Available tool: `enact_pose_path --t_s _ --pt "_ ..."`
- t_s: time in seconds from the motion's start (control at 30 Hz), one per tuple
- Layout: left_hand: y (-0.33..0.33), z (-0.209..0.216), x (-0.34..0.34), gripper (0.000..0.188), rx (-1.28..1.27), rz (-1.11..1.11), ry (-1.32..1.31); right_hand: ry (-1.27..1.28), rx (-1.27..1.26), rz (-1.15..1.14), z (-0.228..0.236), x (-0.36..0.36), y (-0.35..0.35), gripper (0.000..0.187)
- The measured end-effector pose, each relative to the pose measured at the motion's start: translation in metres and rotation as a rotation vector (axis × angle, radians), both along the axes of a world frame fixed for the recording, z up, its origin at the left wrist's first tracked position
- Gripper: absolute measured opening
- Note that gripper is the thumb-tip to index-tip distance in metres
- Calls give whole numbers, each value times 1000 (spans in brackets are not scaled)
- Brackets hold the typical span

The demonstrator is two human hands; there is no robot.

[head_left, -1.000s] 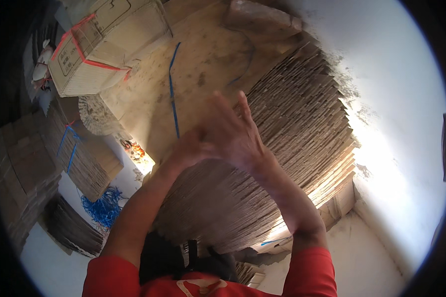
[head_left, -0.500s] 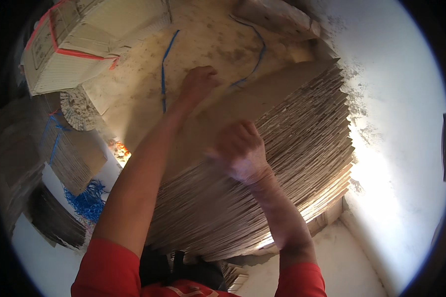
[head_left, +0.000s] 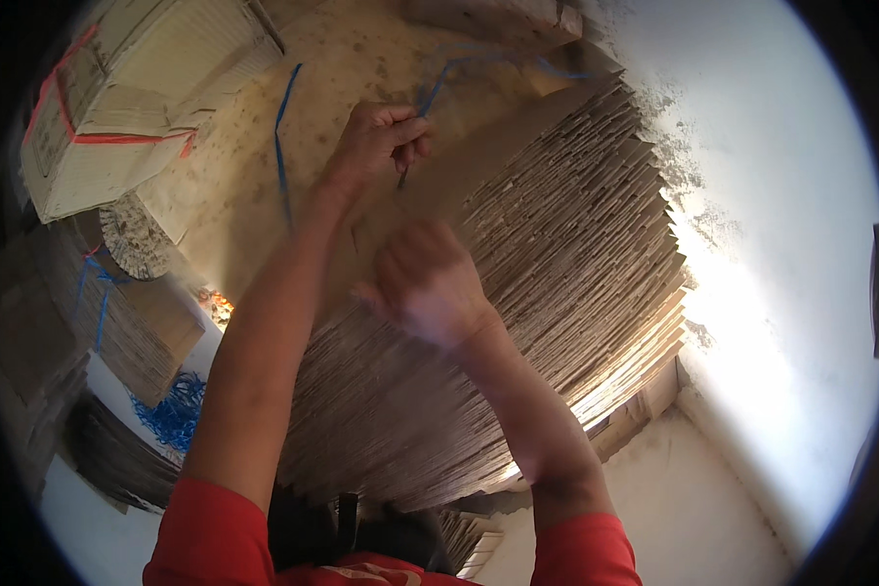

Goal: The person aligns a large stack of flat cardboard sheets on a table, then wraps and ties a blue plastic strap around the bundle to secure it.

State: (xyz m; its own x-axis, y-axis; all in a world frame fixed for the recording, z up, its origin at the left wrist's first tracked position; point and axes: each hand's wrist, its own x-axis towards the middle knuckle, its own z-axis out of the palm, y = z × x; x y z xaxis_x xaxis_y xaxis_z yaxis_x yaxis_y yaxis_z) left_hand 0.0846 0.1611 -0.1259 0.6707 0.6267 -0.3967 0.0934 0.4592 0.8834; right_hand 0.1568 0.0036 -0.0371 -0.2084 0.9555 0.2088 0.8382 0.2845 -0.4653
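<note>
A thick stack of brown cardboard sheets (head_left: pixel 557 225) lies in front of me, with its many layered edges toward me. Over the far side of the stack, my left hand (head_left: pixel 376 146) pinches a blue plastic strap (head_left: pixel 435 83) between thumb and fingers. From there the strap runs up and off to the right, partly blurred. My right hand (head_left: pixel 420 283) is closed above the near part of the stack, below the left one; it is blurred, and whatever its fingers hold is hidden. A second length of blue strap (head_left: pixel 281 137) hangs loose left of my left hand.
On the upper left is a cardboard bundle (head_left: pixel 137 166) tied with red strap. Below it stand more cardboard sheets (head_left: pixel 151 332) with blue strap and a tangle of blue strap (head_left: pixel 174 410). A white wall (head_left: pixel 781 195) borders the stack on the right.
My left hand has moved slightly up and now has the blue strap in its pinch. The strap beyond it has shifted right. My right hand has moved left.
</note>
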Motion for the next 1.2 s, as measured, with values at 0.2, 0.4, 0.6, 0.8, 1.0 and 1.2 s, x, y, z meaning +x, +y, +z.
enact_pose_path --t_s 0.2,0.4,0.6,0.8,1.0,1.2 --pt "-10 35 1 20 295 -39 -69 37 4 4 1 -2 5 31" --pt "-29 86 16 15 -196 186 -166 29 -37 -2 -8 -3 3 23" --pt "-70 153 20 16 -71 111 -176 95 -110 -27 -19 -5 -1 35" --pt "-141 244 41 12 427 -172 -293 53 -77 -44 -9 -11 3 24" --pt "-213 201 85 18 666 -676 -255 -10 50 -65 -5 -19 5 27" --pt "-208 221 102 20 323 -894 -237 -36 45 -140 -29 -9 -6 26"
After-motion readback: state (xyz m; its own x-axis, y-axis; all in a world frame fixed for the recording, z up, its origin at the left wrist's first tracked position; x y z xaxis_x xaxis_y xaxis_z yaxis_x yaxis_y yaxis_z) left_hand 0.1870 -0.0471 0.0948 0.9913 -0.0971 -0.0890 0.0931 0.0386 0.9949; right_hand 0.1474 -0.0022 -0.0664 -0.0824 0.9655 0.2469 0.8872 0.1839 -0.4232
